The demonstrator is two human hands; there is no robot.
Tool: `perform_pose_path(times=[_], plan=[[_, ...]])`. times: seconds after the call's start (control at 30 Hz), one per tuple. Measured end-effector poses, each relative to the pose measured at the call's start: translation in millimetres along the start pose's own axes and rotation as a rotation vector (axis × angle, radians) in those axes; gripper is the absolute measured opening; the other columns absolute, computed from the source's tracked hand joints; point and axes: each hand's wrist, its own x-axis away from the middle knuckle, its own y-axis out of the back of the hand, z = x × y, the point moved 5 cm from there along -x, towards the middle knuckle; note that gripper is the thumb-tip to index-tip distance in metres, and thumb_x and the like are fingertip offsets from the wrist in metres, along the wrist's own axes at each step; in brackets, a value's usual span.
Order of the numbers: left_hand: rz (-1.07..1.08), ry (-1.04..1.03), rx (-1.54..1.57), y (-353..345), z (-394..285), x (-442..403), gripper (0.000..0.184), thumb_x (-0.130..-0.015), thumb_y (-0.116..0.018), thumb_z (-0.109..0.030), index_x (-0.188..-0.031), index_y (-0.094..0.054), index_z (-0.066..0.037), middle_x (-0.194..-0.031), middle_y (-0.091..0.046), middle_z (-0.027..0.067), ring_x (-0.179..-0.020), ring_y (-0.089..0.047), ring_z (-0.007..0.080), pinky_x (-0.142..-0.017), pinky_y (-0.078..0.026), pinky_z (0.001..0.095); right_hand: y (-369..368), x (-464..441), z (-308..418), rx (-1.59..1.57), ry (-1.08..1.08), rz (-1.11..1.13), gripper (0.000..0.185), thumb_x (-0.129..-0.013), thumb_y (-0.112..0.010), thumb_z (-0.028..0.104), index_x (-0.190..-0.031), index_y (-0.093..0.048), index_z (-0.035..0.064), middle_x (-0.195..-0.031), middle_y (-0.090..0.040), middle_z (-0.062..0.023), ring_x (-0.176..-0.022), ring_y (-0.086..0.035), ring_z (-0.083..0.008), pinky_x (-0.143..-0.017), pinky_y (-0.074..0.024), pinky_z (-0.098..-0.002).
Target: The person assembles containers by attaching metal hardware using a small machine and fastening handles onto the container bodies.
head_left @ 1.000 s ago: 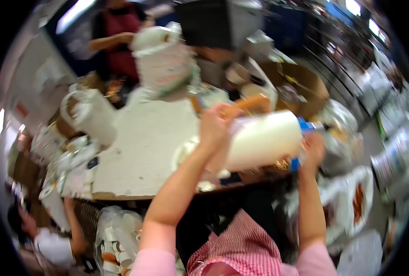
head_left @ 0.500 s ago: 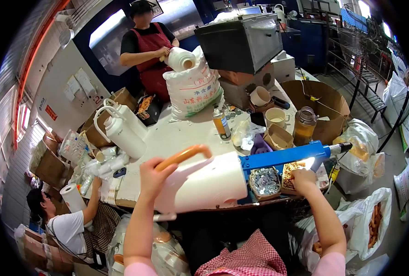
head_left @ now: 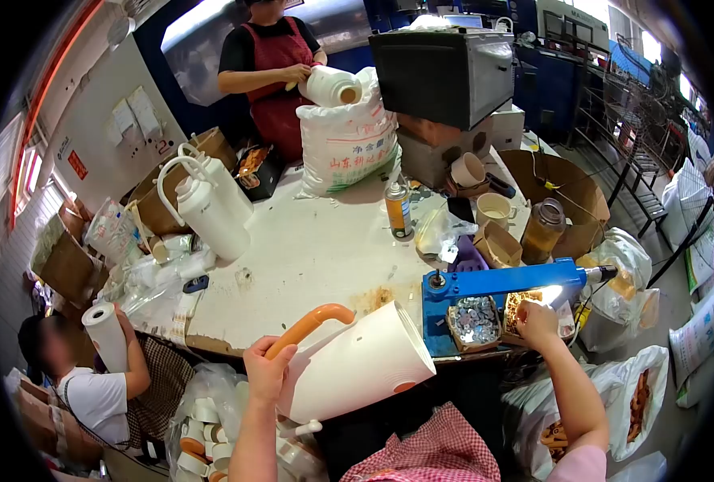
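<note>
My left hand (head_left: 266, 365) is closed around the orange curved handle (head_left: 308, 328) of a white thermos shell (head_left: 353, 365). The shell is tilted, its open end toward the upper right, in front of the table edge. A small white spout-like part (head_left: 302, 428) juts from its lower left. My right hand (head_left: 537, 323) is at a small box of brass-coloured fasteners (head_left: 520, 304), fingers bent together; whatever they hold is hidden. Beside that box is another box of silvery metal pieces (head_left: 474, 320). Behind both extends the blue arm of a bench machine (head_left: 505, 279), with a lit lamp.
A spray can (head_left: 398, 210), a jar (head_left: 543, 229) and a cream mug (head_left: 495, 210) stand behind the machine. White kettles (head_left: 212, 213) are at left. One person (head_left: 272, 76) works across the table, another (head_left: 92, 394) at lower left. Bags of orange handles (head_left: 642, 402) sit at right.
My left hand has drawn the thermos shell down and away from the blue machine arm, whose left end now shows. My right hand stays at the fastener box. The person at left now holds a white cylinder.
</note>
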Motion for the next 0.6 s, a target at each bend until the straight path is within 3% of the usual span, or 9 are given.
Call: perform_pose_path(times=[0.03, 0.1, 0.37, 0.6], plan=[[-0.007, -0.003, -0.005, 0, -1, 1, 0.015, -0.082, -0.08, -0.005, -0.088, -0.068, 0.001, -0.065, -0.058, -0.0035, -0.049, -0.048, 0.0024, -0.044, -0.036, 0.0193, 1, 0, -1, 0.0, -0.07, -0.038, 0.012, -0.079, -0.07, 0.023, -0.09, -0.073, 0.0193, -0.085, -0.072, -0.0101, -0.09, -0.069, -0.0295, -0.079, -0.0536, -0.044], [-0.002, 0.011, -0.018, -1, 0, 3, 0.015, -0.081, -0.08, -0.005, -0.088, -0.068, 0.001, -0.066, -0.059, -0.0033, -0.051, -0.048, 0.0024, -0.045, -0.036, 0.0193, 5, -2, -2, 0.01, -0.011, -0.026, 0.016, -0.079, -0.072, 0.024, -0.094, -0.072, 0.0187, -0.086, -0.072, -0.0114, -0.093, -0.069, -0.0305, -0.082, -0.0539, -0.0441], [0.018, -0.032, -0.114, -10, -7, 9, 0.016, -0.079, -0.08, -0.003, -0.089, -0.069, 0.003, -0.074, -0.063, -0.0009, -0.065, -0.055, 0.0056, -0.059, -0.044, 0.0211, 8, 3, -1, -0.044, 0.02, 0.075, 0.019, -0.083, -0.073, 0.033, -0.093, -0.075, 0.017, -0.09, -0.074, -0.0057, -0.091, -0.07, -0.0269, -0.081, -0.053, -0.0434], [0.045, -0.064, -0.14, -24, -10, 10, 0.018, -0.079, -0.081, -0.004, -0.09, -0.069, 0.003, -0.077, -0.065, -0.0001, -0.07, -0.057, 0.0071, -0.063, -0.046, 0.0222, 11, 1, 9, -0.212, 0.006, 0.007, 0.017, -0.083, -0.07, 0.028, -0.092, -0.074, 0.0131, -0.087, -0.073, -0.011, -0.086, -0.07, -0.0331, -0.078, -0.0535, -0.0448]])
